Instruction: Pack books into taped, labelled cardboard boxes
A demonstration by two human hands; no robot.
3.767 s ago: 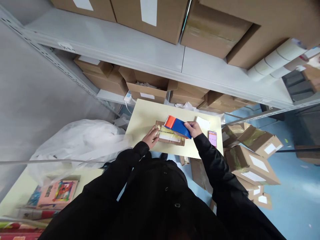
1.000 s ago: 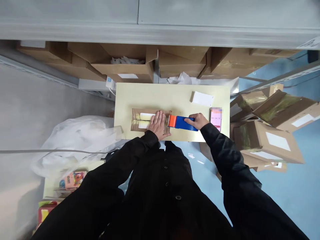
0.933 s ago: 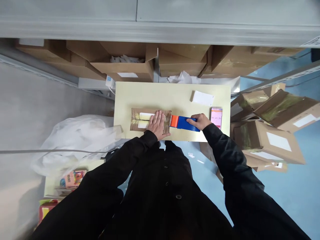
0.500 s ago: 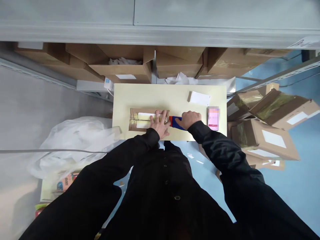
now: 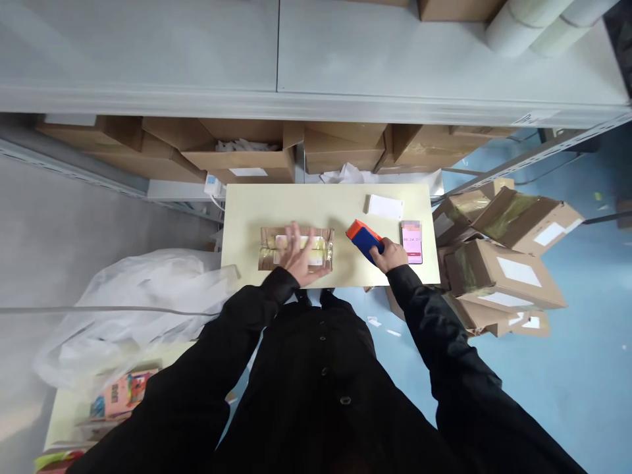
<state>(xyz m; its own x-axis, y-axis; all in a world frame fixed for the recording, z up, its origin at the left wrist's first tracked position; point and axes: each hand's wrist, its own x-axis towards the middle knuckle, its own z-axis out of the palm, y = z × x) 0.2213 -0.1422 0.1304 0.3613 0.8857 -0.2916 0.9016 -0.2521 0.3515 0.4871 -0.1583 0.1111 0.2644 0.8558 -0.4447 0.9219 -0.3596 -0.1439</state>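
A small cardboard box (image 5: 266, 258) lies on the pale yellow table (image 5: 241, 204), with clear tape and a white label on its top. My left hand (image 5: 296, 259) is over the box with its fingers spread, a little blurred by motion; whether it touches the box I cannot tell. To the right, my right hand (image 5: 389, 255) grips a blue and orange tape dispenser (image 5: 364, 239), held tilted and apart from the box. Near that hand lies a phone (image 5: 411, 243) with a pink screen. Behind it is a stack of white labels (image 5: 385, 207).
Open cardboard boxes (image 5: 237, 160) fill the shelf behind the table. Taped cartons (image 5: 508, 273) are piled on the floor at the right. White plastic sheeting (image 5: 133, 303) bulges at the left, and a grey shelf board (image 5: 197, 59) spans above.
My right hand has drawn the tape dispenser away from the box's right end and turned it. My left hand has shifted left over the box and its fingers have lifted. The view has tilted up.
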